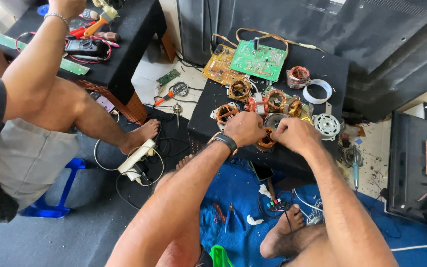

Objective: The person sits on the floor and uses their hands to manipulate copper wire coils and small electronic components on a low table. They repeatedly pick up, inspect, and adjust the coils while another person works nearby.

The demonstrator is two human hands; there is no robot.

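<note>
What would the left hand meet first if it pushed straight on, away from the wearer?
Probably the red-and-white motor part just beyond the left hand, among the copper-wound coils on the black table; depth is hard to judge.

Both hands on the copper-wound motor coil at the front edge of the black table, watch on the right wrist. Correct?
Not quite: the head view shows the watch on the left wrist, not the right. The rest holds: the left hand and right hand both grip the copper-wound motor coil at the front edge of the black table.
</note>
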